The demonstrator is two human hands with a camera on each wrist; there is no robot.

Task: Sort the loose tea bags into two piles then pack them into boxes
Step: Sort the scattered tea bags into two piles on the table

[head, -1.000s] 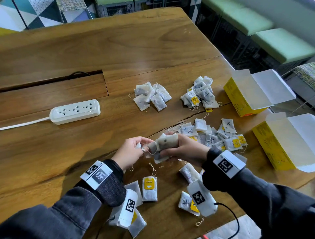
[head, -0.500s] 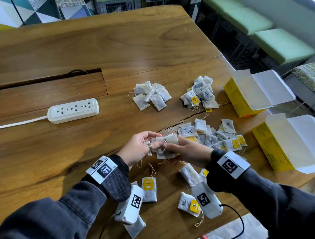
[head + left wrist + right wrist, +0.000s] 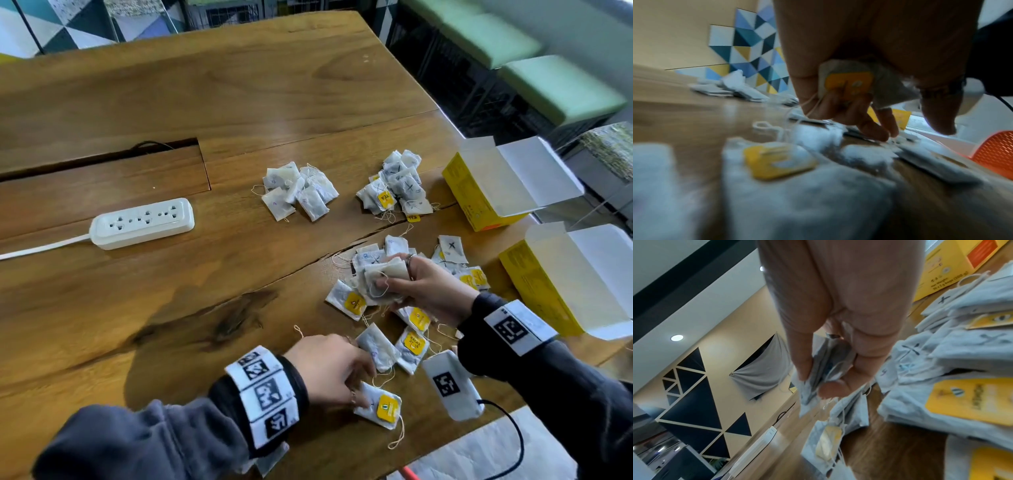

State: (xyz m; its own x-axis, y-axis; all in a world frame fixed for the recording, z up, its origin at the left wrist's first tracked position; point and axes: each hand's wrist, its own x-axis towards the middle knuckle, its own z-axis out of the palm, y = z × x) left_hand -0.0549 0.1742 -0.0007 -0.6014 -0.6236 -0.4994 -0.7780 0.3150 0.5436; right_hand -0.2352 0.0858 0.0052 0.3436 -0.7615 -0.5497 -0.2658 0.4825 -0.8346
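paper feel: thin, soft, light; strings tangle, so pinch the bag body.
right hand [image 3: 424,291]: fingers curled round a small stack of tea bags [image 3: 380,281], above the unsorted heap [image 3: 455,260].
left hand [image 3: 329,368]: pinching one tagged bag [image 3: 849,82] low over the worktop [image 3: 171,308].
piles: plain pile [image 3: 298,192]; X-marked pile [image 3: 394,188].
boxes [image 3: 479,192]: yellow, open, well right.
writing: "TEA" on one tag; rest unreadable.

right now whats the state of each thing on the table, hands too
left hand: fingers curled round a yellow-tagged tea bag
right hand: gripping a bunch of tea bags
far-left pile: sorted, loose on the table
X-marked pile: sorted, loose on the table
unsorted tea bags: scattered near the hands
two yellow boxes: flaps open
power strip: nothing plugged in
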